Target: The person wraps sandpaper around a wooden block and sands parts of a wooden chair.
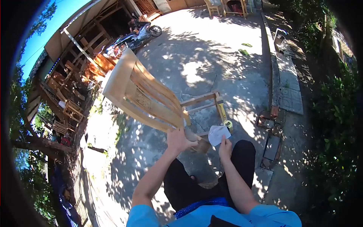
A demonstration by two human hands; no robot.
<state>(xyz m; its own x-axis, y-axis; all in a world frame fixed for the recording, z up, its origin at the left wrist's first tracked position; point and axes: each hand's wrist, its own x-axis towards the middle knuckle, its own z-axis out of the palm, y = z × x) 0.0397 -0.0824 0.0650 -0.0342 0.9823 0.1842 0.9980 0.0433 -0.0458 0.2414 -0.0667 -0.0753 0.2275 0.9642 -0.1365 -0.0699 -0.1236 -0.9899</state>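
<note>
An unpainted wooden chair (151, 99) with a curved, slatted back leans up and to the left in front of my knees. My left hand (179, 140) is closed around the lower end of its back, thumb stretched toward the wood joint. My right hand (225, 148) pinches a white sheet of paper (217, 135) with faint marks, held beside the chair's lower frame. Just behind the sheet is a small yellow round thing (228, 123), by a wooden leg frame (200, 99). How that frame joins the chair is partly hidden.
Concrete ground (193, 73) with leaf shadows spreads ahead. A motorcycle (140, 34) stands beside an open shed with stacked wooden furniture (72, 109). Another wooden chair (213, 8) is at the far end. A low curb (273, 68) and bricks (273, 112) lie to the right.
</note>
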